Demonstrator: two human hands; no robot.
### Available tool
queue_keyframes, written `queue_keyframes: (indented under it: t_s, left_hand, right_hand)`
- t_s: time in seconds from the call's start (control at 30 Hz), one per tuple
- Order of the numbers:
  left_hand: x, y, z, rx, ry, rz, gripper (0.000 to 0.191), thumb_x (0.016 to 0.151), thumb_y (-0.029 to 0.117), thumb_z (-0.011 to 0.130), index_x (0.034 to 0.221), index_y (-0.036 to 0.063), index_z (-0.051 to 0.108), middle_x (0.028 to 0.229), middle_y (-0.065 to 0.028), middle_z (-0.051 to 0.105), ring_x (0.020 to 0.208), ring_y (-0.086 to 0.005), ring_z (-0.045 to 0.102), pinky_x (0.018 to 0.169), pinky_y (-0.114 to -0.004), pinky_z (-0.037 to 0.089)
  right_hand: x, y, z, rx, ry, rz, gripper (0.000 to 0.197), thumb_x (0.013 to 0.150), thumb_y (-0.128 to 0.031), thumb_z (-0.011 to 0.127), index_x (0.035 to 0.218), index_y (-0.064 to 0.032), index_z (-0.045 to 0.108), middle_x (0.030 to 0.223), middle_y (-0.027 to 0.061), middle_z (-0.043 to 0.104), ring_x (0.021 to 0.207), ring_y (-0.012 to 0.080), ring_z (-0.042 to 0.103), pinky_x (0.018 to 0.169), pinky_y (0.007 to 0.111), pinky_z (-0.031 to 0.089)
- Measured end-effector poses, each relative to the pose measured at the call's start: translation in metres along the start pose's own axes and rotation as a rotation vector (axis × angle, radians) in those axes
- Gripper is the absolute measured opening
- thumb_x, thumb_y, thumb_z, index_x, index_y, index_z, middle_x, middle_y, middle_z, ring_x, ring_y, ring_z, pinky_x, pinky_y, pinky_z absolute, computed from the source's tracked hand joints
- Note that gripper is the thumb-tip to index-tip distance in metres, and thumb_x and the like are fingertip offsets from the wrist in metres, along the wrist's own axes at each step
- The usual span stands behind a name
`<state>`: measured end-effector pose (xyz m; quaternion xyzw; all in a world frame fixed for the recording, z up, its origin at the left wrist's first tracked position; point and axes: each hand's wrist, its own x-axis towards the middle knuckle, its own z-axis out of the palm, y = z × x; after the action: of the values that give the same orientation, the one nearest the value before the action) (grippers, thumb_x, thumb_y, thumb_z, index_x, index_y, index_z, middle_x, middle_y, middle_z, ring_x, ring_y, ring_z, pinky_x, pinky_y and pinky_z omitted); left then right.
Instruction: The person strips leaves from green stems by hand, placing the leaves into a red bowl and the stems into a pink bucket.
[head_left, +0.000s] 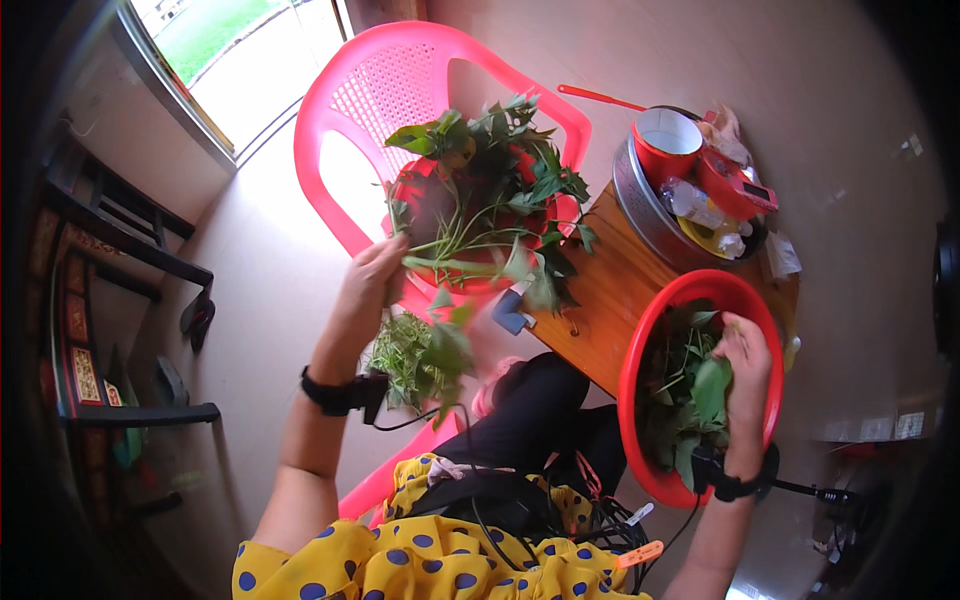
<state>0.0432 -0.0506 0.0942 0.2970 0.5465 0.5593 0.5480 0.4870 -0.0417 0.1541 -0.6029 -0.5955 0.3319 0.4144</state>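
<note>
My left hand (384, 264) is closed on leafy green stems (450, 337) that hang below it, partly blurred. It is at the near left edge of a red basin heaped with leafy greens (555, 176) on a pink plastic chair (319, 161). On the right, my right hand (745, 352) is inside a red plastic basin (628, 405), at a green leaf (709, 390) above other picked leaves; its fingertips appear to pinch a leaf or stem. A pile of stripped-looking stems and greens (405, 356) lies low on the floor, beneath the hanging stems.
A wooden table (622, 300) holds a metal pot (637, 217) with red containers (667, 146), a plastic bottle (694, 202) and a red-handled tool (600, 96). Dark wooden furniture (142, 414) stands at left. Black cables (469, 450) cross my lap; an open doorway is at upper left.
</note>
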Motion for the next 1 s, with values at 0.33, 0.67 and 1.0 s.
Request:
queue_keyframes:
  t_s: [0.33,0.67,1.0]
  left_hand:
    - [-0.018,-0.091,-0.115,1.178,0.184,0.013,0.046,0.095,0.035,0.059,0.127,0.0014,0.061,0.108,-0.0221,0.069,0.107,-0.0284,0.064,0.096,-0.037,0.047]
    - [0.024,-0.061,-0.042,1.437,0.497,0.229,0.031,0.087,0.035,0.067,0.084,0.0042,0.062,0.086,-0.0171,0.065,0.078,-0.0367,0.065,0.067,-0.049,0.052]
    - [0.171,-0.063,0.050,1.326,0.260,0.482,0.024,0.089,0.020,0.060,0.102,-0.0006,0.059,0.101,-0.0179,0.058,0.094,-0.0352,0.058,0.082,-0.044,0.049]
  right_hand:
    - [-0.034,0.083,-0.053,-0.866,-0.160,0.094,0.051,0.097,-0.020,0.057,0.142,0.0007,0.043,0.137,0.0222,0.049,0.122,0.0366,0.049,0.102,0.044,0.038]
    - [-0.046,0.040,-0.035,-0.785,-0.116,0.046,0.038,0.093,-0.013,0.062,0.127,0.0018,0.056,0.138,0.0171,0.050,0.102,0.0274,0.062,0.099,0.042,0.039]
    - [-0.066,0.010,-0.021,-0.803,-0.070,0.014,0.030,0.092,-0.010,0.062,0.120,0.0010,0.062,0.131,0.0134,0.057,0.111,0.0320,0.056,0.099,0.040,0.040]
